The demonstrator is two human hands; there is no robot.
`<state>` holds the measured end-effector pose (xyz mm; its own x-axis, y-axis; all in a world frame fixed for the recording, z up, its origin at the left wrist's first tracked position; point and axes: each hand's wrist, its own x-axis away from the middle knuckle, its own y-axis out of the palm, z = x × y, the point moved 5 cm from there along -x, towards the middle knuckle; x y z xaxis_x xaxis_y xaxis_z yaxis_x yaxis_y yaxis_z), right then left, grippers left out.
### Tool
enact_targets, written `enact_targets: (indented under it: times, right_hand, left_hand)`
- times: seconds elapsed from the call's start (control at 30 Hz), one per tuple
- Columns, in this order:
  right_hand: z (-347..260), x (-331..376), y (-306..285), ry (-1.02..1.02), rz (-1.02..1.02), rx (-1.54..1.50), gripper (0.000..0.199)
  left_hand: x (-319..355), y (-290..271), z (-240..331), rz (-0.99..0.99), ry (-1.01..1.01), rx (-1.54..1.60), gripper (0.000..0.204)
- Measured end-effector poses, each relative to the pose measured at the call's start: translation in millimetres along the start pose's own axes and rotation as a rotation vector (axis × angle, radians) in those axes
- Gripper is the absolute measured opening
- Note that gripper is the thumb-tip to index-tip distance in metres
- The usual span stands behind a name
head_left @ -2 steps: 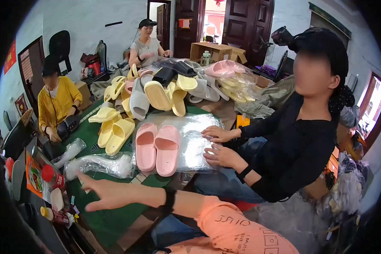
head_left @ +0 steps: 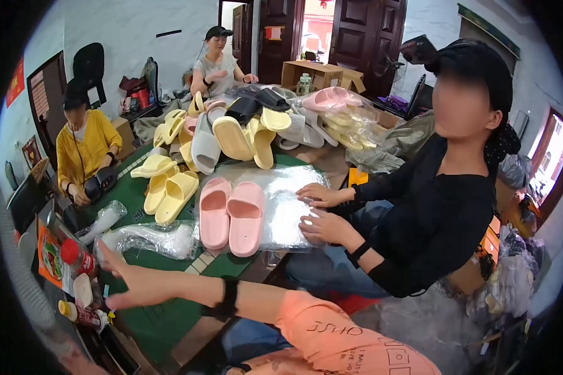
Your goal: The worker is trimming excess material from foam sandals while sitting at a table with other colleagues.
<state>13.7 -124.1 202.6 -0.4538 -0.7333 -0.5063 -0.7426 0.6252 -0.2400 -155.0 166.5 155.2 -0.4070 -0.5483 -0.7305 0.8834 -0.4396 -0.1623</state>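
My right hand (head_left: 134,278), at the end of an orange-sleeved arm, stretches leftward over the green table (head_left: 162,312). Its fingers are spread, thumb apart, with nothing held. Near its fingertips lie a clear plastic bag with white contents (head_left: 150,240) and a red-lidded jar (head_left: 75,255). A smeared shape (head_left: 40,312) rises along the lower left edge; whether it is my left hand or arm I cannot make out. Beyond my arm, two pink slippers (head_left: 245,219) rest side by side on clear plastic sheets (head_left: 288,206). A co-worker in black lays both hands (head_left: 325,215) on those sheets.
A heap of yellow, grey and black slippers (head_left: 231,139) covers the table's far part. Two more co-workers are at the far side and left. Bagged slippers (head_left: 350,128) sit at the back right. A yellow-capped bottle (head_left: 78,312) stands on the left ledge.
My right hand has shifted left and slightly down. A blurred shape has come in at the lower left edge. The pink slippers appear a little higher in view.
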Motion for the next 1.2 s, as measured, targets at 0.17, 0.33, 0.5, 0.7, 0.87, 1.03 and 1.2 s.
enact_targets:
  times: [0.17, 0.33, 0.5, 0.7, 0.87, 1.03, 1.2]
  right_hand:
    - [49.4, -12.5, -3.6, 0.014, 0.348, -0.464, 0.097]
    - [52.9, 42.7, -21.4, 0.133, 0.55, -0.883, 0.082]
    - [58.4, 58.8, -18.9, 0.048, 0.662, -0.794, 0.064]
    - [60.6, 70.0, 6.6, 0.096, 0.548, -0.57, 0.071]
    - [27.5, 67.7, -22.4, -0.029, 0.911, -0.884, 0.056]
    - [43.9, 67.9, -64.4, 0.031, 0.636, -0.897, 0.057]
    - [96.8, 90.4, -4.6, 0.521, 0.387, -1.106, 0.052]
  left_hand:
    - [98.9, 117.3, 66.2, -0.297, -0.232, 0.297, 0.026]
    - [117.0, 148.5, 97.9, -0.596, -0.296, 0.356, 0.032]
    - [153.2, 166.5, 93.1, -0.447, -1.493, 1.347, 0.037]
    - [150.9, 177.6, 54.7, -0.201, -1.431, 1.214, 0.033]
    - [120.9, 141.1, 25.0, -0.146, -1.24, 1.152, 0.03]
    - [57.3, 104.9, -41.3, -0.454, -0.998, 0.77, 0.037]
    - [3.1, 155.2, -60.0, -1.056, -0.487, 0.222, 0.035]
